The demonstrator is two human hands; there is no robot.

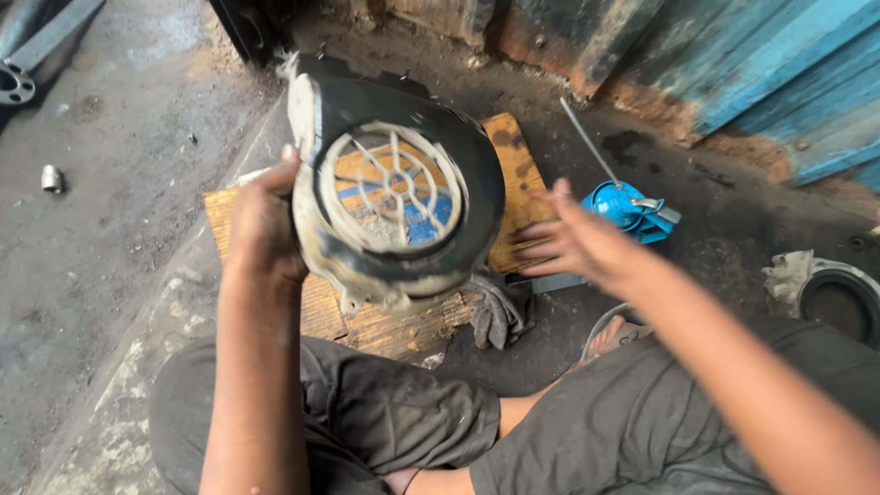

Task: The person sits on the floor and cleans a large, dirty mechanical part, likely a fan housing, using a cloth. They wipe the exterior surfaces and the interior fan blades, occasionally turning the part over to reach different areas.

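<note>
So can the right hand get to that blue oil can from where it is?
Probably yes. The right hand is open and empty, just beside the blue oil can, with only bare dirty floor between them. The left hand holds the fan cover off to the side.

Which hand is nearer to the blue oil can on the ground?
Right. The right hand, open, hovers just left of the blue oil can; the left hand is farther left, holding the black fan cover.

in your left hand (264, 225) you hold a black fan cover (394, 197) with a dirty white grille, and beyond your right hand (573, 243) stands a bright blue oil can (623, 206).
</note>
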